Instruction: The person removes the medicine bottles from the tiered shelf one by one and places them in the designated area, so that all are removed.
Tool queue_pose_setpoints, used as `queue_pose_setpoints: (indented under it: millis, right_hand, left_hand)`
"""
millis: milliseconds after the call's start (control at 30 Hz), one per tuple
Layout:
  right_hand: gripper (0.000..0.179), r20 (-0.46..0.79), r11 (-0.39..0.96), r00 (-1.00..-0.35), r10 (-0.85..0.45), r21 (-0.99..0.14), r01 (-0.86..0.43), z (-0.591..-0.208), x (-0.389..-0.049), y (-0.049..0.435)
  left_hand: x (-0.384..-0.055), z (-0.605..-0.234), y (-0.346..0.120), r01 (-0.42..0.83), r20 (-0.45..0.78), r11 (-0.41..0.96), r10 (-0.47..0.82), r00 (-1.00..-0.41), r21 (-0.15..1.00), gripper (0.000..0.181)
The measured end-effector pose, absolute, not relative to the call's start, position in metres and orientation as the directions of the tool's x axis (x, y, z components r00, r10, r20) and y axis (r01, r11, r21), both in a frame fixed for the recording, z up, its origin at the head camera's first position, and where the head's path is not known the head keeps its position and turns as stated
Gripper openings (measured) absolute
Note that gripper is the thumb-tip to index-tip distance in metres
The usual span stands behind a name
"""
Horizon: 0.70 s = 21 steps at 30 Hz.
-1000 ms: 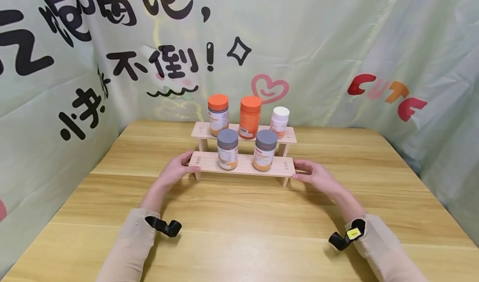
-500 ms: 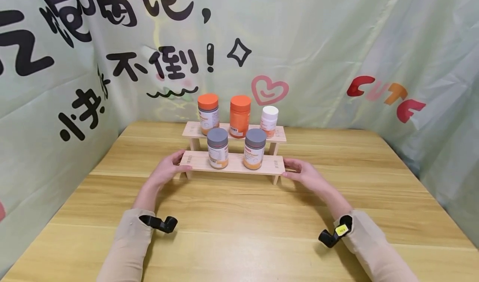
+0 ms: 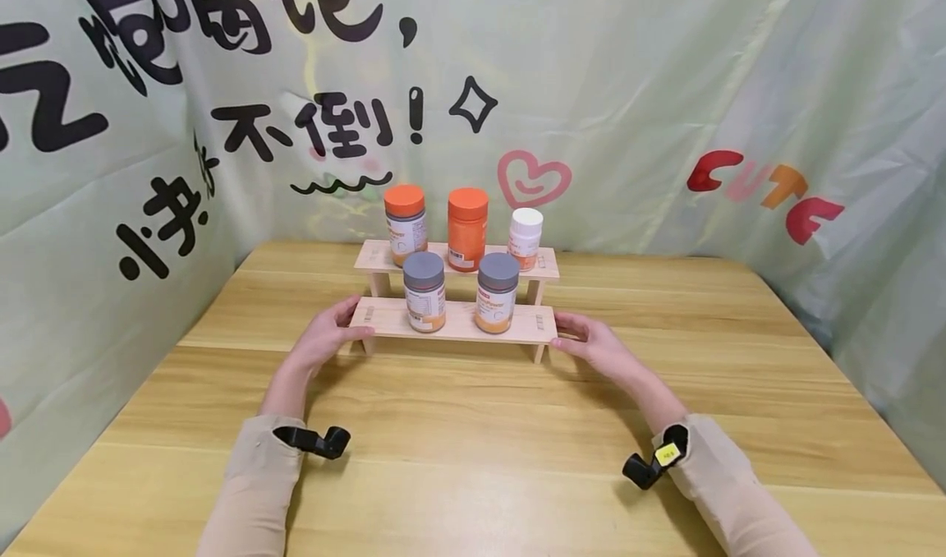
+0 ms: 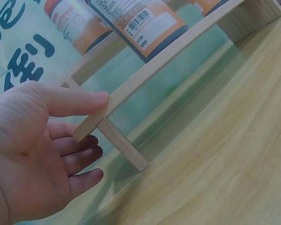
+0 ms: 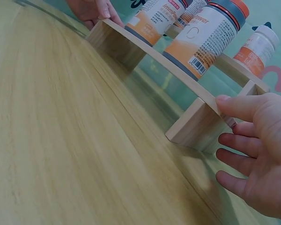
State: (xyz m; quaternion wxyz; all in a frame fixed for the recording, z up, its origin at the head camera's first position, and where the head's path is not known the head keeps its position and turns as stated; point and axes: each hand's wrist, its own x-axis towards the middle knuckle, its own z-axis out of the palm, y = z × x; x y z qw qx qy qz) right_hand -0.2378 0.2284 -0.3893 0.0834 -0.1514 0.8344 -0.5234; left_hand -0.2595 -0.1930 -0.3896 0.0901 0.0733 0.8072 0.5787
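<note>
Head view: the two-tier wooden stand [image 3: 461, 320] rests on the desk [image 3: 473, 442] between the left hand [image 3: 325, 335] and right hand [image 3: 594, 345]. Their fingers [image 4: 61, 129] and thumbs [image 5: 241, 107] are clamped on opposite ends of its lower board [image 3: 529, 324].

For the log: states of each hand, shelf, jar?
Left hand, gripping front shelf, left end
Right hand, gripping front shelf, right end
Front shelf, bearing two jars
Back shelf, bearing three jars
Front left jar, upright, lidded
Front right jar, upright, lidded
Back left jar, upright, lidded
Back middle jar, upright, lidded
Back right jar, upright, lidded
</note>
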Motion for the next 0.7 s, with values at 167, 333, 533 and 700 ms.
queue_pose_setpoints:
  millis: [167, 333, 533, 700]
  right_hand:
    - [0.063, 0.024, 0.402, -0.94, -0.34, -0.9, -0.168, -0.384, -0.238, 0.228]
    - [0.061, 0.053, 0.37, -0.956, -0.289, -0.914, -0.163, -0.372, -0.24, 0.234]
    - [0.063, 0.067, 0.347, -0.978, -0.199, -0.928, -0.134, -0.347, -0.25, 0.241]
    - [0.061, 0.105, 0.319, -0.983, -0.153, -0.936, -0.15, -0.323, -0.261, 0.239]
  left_hand:
    - [-0.259, -0.389, -0.193, 0.022, -0.052, 0.318, 0.221, -0.974, 0.948, 0.081]
    - [-0.26, -0.39, -0.193, 0.008, -0.059, 0.294, 0.217, -0.974, 0.956, 0.081]
    - [-0.26, -0.39, -0.194, 0.004, -0.057, 0.256, 0.232, -0.971, 0.967, 0.081]
    - [-0.255, -0.384, -0.192, -0.009, -0.066, 0.236, 0.235, -0.97, 0.972, 0.079]
